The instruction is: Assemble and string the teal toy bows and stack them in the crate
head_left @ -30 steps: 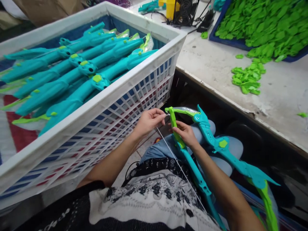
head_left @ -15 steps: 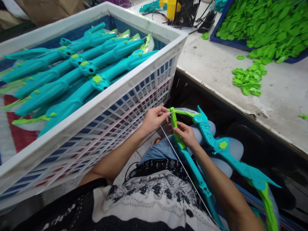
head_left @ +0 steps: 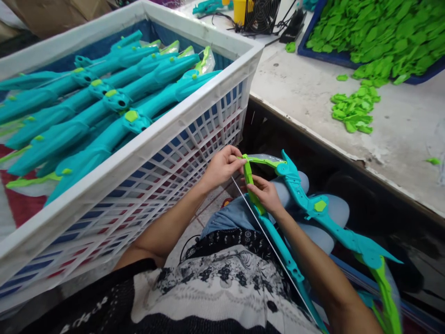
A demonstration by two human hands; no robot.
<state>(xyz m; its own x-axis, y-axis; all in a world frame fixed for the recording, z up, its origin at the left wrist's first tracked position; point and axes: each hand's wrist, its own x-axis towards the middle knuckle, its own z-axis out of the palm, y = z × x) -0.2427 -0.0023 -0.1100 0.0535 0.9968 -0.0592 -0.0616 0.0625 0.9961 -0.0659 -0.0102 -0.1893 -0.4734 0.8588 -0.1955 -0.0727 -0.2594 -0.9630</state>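
Observation:
A teal and green plastic toy bow (head_left: 320,211) lies across my lap, its far green limb with a clear fin reaching my hands. My left hand (head_left: 222,168) is closed in a pinch on the white string (head_left: 255,215) at the bow's tip; the exact grip point is hidden by the fingers. My right hand (head_left: 264,192) is closed around a bright green piece (head_left: 247,174) that stands next to the tip. Below that piece runs a straight teal part (head_left: 283,253), with the taut string alongside it.
At left stands a white lattice crate (head_left: 194,113) with several teal bows (head_left: 146,99) inside. On the worktable (head_left: 288,88) at right are loose green pieces (head_left: 354,109), a blue tray (head_left: 342,60) heaped with green pieces, and a black fan (head_left: 261,16).
The view has shifted slightly, so crate and table appear a little further left and up. My left fingers have pressed closer against the green piece at the tip. The right hand's grip stays.

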